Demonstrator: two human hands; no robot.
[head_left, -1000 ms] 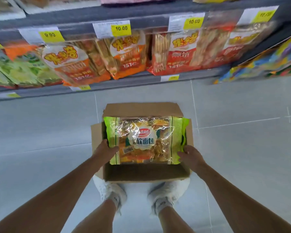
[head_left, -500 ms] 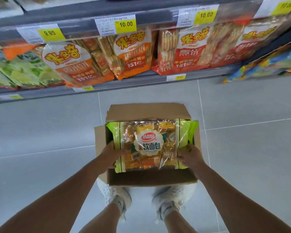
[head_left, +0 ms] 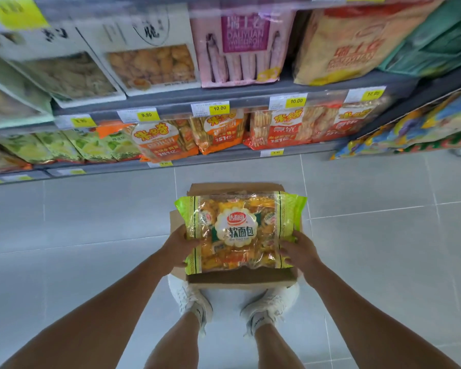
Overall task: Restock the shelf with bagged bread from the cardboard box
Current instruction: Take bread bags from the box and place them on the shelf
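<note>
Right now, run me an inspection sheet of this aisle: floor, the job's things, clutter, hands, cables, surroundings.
Surface: grey tiled floor, bare around the box.
Job's things: open cardboard box on the floor in front of white shoes; one green-edged bread bag held above it.
Clutter: nothing seen.
Grippers: left hand grips the bag's left edge, right hand its right edge.
Cables: nothing seen.
Surroundings: shelves ahead, stocked with orange cracker bags, a pink roll pack and yellow price tags; the upper part is blurred.
</note>
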